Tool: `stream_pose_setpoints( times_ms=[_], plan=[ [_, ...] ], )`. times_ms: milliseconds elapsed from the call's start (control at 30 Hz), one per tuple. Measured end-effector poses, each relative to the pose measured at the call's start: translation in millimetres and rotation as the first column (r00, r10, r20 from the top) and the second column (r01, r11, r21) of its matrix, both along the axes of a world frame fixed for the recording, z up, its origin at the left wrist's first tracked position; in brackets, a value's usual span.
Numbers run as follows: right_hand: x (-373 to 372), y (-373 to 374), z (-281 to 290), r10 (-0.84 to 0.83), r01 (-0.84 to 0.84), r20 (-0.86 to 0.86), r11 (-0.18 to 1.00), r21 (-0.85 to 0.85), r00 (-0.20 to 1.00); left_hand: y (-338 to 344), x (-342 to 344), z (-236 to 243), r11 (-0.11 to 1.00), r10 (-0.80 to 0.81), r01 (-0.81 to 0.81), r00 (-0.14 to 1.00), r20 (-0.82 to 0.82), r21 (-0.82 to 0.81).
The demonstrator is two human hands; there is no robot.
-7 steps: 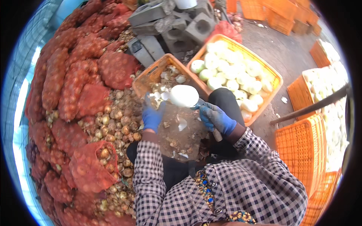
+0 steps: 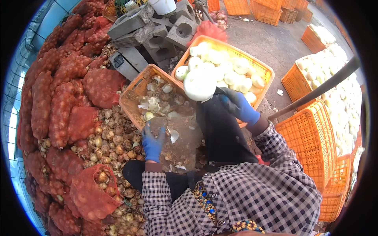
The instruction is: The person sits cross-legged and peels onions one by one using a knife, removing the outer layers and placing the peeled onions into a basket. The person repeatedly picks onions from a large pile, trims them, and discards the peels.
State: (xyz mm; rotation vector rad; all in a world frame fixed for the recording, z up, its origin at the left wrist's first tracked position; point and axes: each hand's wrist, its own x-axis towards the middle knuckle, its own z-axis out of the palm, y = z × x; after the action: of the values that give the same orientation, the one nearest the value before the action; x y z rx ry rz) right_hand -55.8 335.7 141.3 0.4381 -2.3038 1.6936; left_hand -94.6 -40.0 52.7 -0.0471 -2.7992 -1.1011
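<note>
My right hand [image 2: 241, 106], in a grey and blue glove, is above my right thigh. A large peeled white onion [image 2: 199, 85] is at its fingertips, over the near left side of an orange crate [image 2: 272, 83] of peeled onions. No knife shows in this hand now. My left hand [image 2: 152, 142], in a blue glove, is open with fingers spread, over a dirty board [image 2: 183, 147] strewn with peel. Just beyond its fingertips, a small yellowish onion [image 2: 149, 116] lies in a tilted orange crate [image 2: 130, 84] with skins and peel scraps.
Loose unpeeled onions [image 2: 114, 137] lie to my left, backed by piled red mesh sacks [image 2: 59, 114]. Concrete blocks [image 2: 157, 45] and a white bucket [image 2: 163, 6] stand ahead. On the right are orange crates [image 2: 309, 143], heaped peeled onions [image 2: 334, 106] and a slanting pole [image 2: 315, 92].
My right hand has moved up and right with the peeled onion, toward the full crate. The knife handle below it no longer shows. My left hand has come down closer to me. The view has shifted.
</note>
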Motion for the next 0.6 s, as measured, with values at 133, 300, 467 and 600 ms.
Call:
stream_pose_setpoints(
  times_ms=[133, 300, 467, 600],
  plan=[
    [29.0, 81.6, -2.3, -0.379, 0.380, -0.091, 0.820, 0.428, 0.921, -28.1, 32.7, -15.6, 0.989, 0.009, -0.022, 0.996, 0.090, 0.147],
    [8.6, 196.9, -7.6, -0.654, 0.116, 0.024, 0.169, 0.979, 0.756, -39.8, 38.9, -37.2, 0.934, -0.019, -0.056, 0.978, 0.207, 0.353],
    [9.0, 220.5, 35.7, -0.705, -0.117, 0.128, 0.064, 0.991, 0.698, -33.2, 37.5, 0.8, 0.882, -0.040, -0.048, 0.983, 0.177, 0.468],
    [9.5, 191.8, 45.9, -0.597, 0.104, 0.028, 0.185, 0.977, 0.802, -65.2, 40.3, -12.8, 0.851, -0.009, -0.076, 0.987, 0.159, 0.520]
  ],
)
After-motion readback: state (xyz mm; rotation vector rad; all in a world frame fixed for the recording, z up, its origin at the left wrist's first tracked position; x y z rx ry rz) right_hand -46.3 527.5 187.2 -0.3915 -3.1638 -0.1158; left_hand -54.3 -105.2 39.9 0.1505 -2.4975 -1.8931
